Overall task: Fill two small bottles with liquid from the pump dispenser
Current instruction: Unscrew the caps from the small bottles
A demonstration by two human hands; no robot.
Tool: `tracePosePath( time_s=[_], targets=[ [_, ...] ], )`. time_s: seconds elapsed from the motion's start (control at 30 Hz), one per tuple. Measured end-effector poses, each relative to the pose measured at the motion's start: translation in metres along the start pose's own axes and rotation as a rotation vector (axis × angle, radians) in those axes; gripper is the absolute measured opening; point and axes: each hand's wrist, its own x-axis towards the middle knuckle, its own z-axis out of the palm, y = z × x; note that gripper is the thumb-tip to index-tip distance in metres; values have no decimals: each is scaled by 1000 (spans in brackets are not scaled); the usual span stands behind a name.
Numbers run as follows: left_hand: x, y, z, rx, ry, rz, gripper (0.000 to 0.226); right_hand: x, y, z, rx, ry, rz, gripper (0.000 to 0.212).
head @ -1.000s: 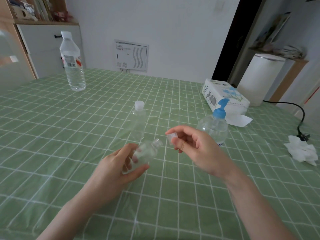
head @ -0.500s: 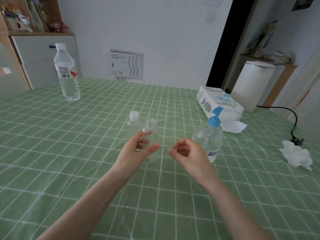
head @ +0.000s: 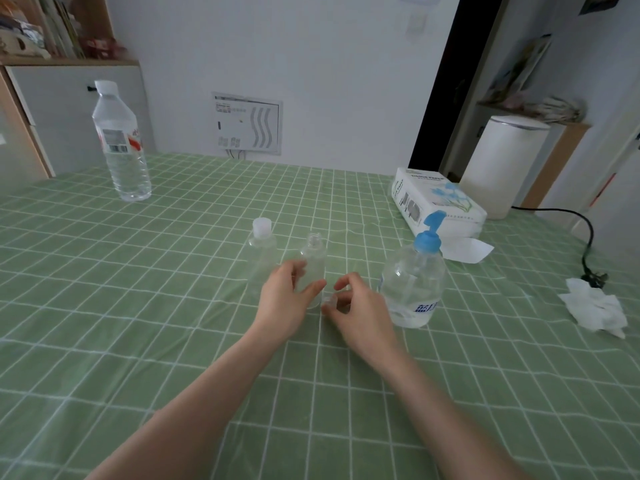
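Two small clear bottles stand on the green checked tablecloth. The uncapped bottle (head: 313,261) is upright in the middle, and my left hand (head: 287,299) holds its lower body with thumb and fingers curled round it. Just left and behind it stands the capped bottle (head: 262,251) with a white cap. My right hand (head: 356,306) pinches the small clear cap (head: 329,301) low at the table, right beside the uncapped bottle's base. The pump dispenser (head: 414,282), clear with a blue pump head, stands just right of my right hand.
A large water bottle (head: 121,147) stands at the far left. A white tissue box (head: 436,202) lies behind the dispenser, with a loose tissue beside it. A crumpled tissue (head: 595,306) and a black cable (head: 588,244) lie at the right. A white bin stands beyond the table.
My left hand turned the uncapped bottle upright and set it down next to the capped one. My right hand carried the removed cap down to the table beside it.
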Motion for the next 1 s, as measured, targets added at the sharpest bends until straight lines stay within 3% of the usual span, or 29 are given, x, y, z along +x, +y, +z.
tracePosePath(
  time_s=[0.37, 0.47, 0.57, 0.63, 0.73, 0.8, 1.0],
  targets=[
    [-23, -6, -7, 1, -43, -51, 64, -3, 1, -1, -58, -13, -16, 35],
    [-37, -15, -22, -30, -19, -78, 49, -9, 1, -4, -52, 19, -31, 33],
    [-35, -18, -39, -48, 165, -100, 32, -18, 2, -7, -32, 46, -16, 29],
    [-24, -16, -47, -50, 237, -117, 42, -23, 3, -9, -12, 51, -8, 27],
    [-3, -12, -47, -4, 201, -161, 77, -29, 2, -11, 17, 35, 3, 26],
    [10, -13, -43, 53, 177, -167, 86, -31, 0, -11, 24, 25, 0, 24],
    [17, -20, -38, 67, 141, -92, 49, -36, -3, -16, 25, -6, -27, 19]
  ],
)
